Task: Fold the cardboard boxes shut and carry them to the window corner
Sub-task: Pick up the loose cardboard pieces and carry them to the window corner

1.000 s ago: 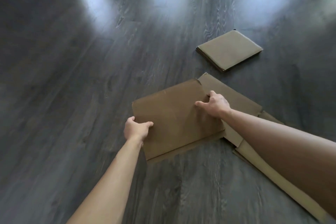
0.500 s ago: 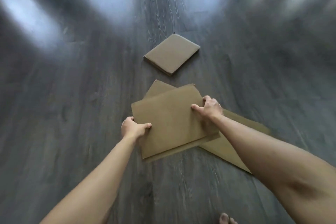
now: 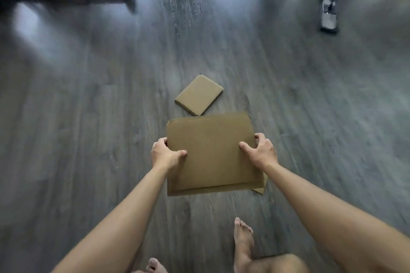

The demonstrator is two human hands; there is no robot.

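While the folded cardboard box (image 3: 210, 153) hangs flat between both hands, the left hand (image 3: 165, 155) grips its left edge and the right hand (image 3: 260, 153) its right edge, thumbs on top, fingers (image 3: 258, 136) curled under. A loose layer juts out below the right fingers, so I'd pinch tighter there or it may slide free. Beyond the fingers a smaller folded box (image 3: 199, 95) lies on the floor (image 3: 88, 117), waiting.
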